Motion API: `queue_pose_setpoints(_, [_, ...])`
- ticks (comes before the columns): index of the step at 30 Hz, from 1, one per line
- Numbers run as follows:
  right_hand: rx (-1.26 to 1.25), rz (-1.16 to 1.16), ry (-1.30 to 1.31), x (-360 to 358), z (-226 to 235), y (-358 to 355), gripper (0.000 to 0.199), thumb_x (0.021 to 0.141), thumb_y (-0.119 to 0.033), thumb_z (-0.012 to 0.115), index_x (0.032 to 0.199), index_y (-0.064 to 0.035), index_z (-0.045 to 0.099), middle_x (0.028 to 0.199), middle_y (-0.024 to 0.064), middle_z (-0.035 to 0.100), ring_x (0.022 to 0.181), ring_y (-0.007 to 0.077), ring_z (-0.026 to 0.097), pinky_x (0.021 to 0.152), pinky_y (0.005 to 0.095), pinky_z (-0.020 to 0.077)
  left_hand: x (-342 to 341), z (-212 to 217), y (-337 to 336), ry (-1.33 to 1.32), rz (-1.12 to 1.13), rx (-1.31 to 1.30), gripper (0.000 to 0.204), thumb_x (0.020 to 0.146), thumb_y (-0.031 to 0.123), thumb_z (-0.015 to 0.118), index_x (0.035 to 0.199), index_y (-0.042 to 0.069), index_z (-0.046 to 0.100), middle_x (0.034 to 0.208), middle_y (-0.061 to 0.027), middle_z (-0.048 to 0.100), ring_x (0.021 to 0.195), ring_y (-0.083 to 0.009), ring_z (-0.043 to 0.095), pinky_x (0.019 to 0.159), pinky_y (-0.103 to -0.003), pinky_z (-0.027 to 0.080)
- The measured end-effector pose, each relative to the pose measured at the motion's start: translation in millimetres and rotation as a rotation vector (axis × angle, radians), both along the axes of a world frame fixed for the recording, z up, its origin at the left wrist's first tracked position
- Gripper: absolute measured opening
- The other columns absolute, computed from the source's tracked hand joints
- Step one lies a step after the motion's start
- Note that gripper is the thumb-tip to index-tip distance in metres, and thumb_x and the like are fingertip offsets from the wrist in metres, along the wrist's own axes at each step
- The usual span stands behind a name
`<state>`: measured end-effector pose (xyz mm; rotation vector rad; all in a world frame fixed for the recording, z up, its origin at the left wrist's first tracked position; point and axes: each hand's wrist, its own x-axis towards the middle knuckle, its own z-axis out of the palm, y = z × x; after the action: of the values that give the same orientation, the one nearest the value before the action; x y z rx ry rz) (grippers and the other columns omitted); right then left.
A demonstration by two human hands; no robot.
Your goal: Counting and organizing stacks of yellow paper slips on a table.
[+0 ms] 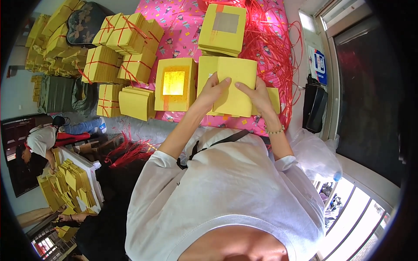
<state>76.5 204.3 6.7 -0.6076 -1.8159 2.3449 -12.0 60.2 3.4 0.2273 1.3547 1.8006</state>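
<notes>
Before my chest, my left hand [214, 90] and my right hand [259, 96] hold a piece of yellow paper [237, 69] by its two sides. Both thumbs press flat on its face, and the other fingers are hidden behind it. I cannot tell whether it is one sheet or several. More yellow paper shows beneath it on both sides. Just left of my left hand lies a stack of yellow paper with a shiny gold square [174, 82] on top. Beyond the hands sits another thick yellow stack with a grey square [225, 23].
A pink patterned cloth [178, 37] covers the table. Red plastic strips [272, 56] tangle along its right side. Tied yellow bundles [102, 65] stand at left. A clear plastic bag [315, 154] hangs at right. Another person in white [41, 141] handles yellow paper at far left.
</notes>
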Motion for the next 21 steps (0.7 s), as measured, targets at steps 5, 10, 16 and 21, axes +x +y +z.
queue_pose_setpoints(5, [0.087,-0.026,0.050,3,1,-4,0.037,0.081,-0.007,0.067,0.115,0.0029,0.054,0.104,0.0099,0.064,0.093,0.0145,0.061,0.079,0.0282,0.0507,10,1,0,0.146,0.052,0.009,0.037,0.094,0.014,0.051,0.128,0.002,0.042,0.117,-0.0074,0.057,0.105,-0.0133,0.054,0.089,-0.028,0.044])
queue_pose_setpoints(10, [0.077,-0.060,0.096,8,9,-10,0.035,0.084,-0.008,0.066,0.115,0.0023,0.054,0.104,0.0092,0.063,0.092,0.0128,0.060,0.079,0.0275,0.0503,19,9,-1,0.312,0.133,0.068,0.030,0.094,0.011,0.049,0.121,-0.001,0.041,0.108,-0.0081,0.057,0.098,-0.0127,0.054,0.082,-0.027,0.044])
queue_pose_setpoints(16, [0.001,-0.074,0.072,14,9,-13,0.029,0.089,-0.014,0.060,0.113,0.0021,0.057,0.101,0.0064,0.064,0.088,0.0093,0.060,0.075,0.0248,0.0498,23,11,-7,0.340,0.127,0.047,0.031,0.095,0.010,0.047,0.123,-0.001,0.039,0.111,-0.0098,0.056,0.099,-0.0127,0.053,0.085,-0.026,0.043])
queue_pose_setpoints(21, [-0.043,-0.121,0.105,14,12,-11,0.027,0.091,-0.016,0.059,0.111,0.0018,0.059,0.098,0.0050,0.065,0.082,0.0075,0.060,0.071,0.0232,0.0494,26,21,-8,0.303,0.152,0.075,0.032,0.095,0.009,0.046,0.124,-0.002,0.039,0.112,-0.0099,0.056,0.101,-0.0124,0.053,0.086,-0.026,0.043])
